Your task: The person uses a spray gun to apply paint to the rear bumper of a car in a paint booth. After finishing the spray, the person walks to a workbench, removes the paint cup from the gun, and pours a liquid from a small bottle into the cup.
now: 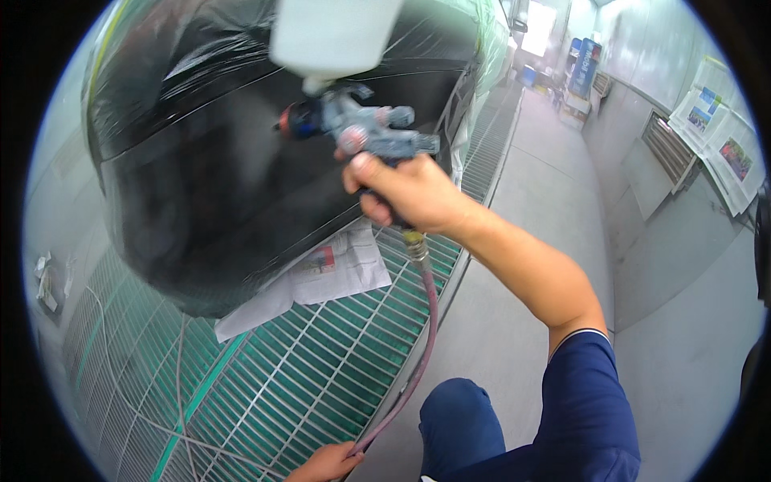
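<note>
My right hand (414, 191) is wrapped round the handle of a spray gun (357, 128), its nozzle aimed left at a dark panel. A white paint cup (333, 36) sits on top of the gun, cut off by the upper edge. Pale mist hangs between the nozzle and the glossy black car panel (233, 161). From the gun's base a reddish air hose (430, 321) curves down to my left hand (328, 463), which is closed on it at the lower edge.
Clear masking film (217, 52) covers the upper panel. A newspaper sheet (321, 273) hangs below it, over a metal floor grating (321, 361) with a thin cable (181, 369). A grey wall (675, 265) with a vent and taped newspapers (719, 132) runs along the right; a blue container (585, 68) stands far back.
</note>
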{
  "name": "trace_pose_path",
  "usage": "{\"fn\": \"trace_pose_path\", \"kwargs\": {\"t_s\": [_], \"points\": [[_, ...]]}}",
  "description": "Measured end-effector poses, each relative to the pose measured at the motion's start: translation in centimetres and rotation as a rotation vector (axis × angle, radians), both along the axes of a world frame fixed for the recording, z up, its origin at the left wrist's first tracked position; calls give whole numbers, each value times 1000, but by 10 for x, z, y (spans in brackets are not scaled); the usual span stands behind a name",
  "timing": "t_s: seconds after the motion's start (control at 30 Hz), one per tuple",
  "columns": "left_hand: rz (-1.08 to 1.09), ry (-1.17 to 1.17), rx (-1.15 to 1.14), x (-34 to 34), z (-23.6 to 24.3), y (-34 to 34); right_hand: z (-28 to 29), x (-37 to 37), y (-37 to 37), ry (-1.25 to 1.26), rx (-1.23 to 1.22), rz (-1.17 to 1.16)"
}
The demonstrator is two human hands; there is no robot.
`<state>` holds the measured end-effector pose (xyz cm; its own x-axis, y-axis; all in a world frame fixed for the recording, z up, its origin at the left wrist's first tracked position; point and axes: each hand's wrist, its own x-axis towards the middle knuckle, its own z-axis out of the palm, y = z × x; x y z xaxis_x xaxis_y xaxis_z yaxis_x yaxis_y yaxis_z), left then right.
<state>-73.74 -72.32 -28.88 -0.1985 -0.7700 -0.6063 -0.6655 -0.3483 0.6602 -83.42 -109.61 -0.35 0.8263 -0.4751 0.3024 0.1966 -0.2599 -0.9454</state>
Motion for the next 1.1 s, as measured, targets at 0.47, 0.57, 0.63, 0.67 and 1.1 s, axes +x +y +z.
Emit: {"fn": "trace_pose_path", "kwargs": {"t_s": [0.47,0.57,0.63,0.67,1.1], "points": [[733,378,-80,-91,26,-120,3,-145,-241,-142,148,-369],[812,462,-1,-111,48,-150,0,-163,-283,-141,174,-437],[871,487,55,-113,29,-157,-1,-172,-310,-152,191,-468],[898,502,82,-114,22,-162,-1,-177,-326,-156,197,-486],[952,596,-174,-135,92,-249,-37,-175,-471,-148,105,-963]]}}
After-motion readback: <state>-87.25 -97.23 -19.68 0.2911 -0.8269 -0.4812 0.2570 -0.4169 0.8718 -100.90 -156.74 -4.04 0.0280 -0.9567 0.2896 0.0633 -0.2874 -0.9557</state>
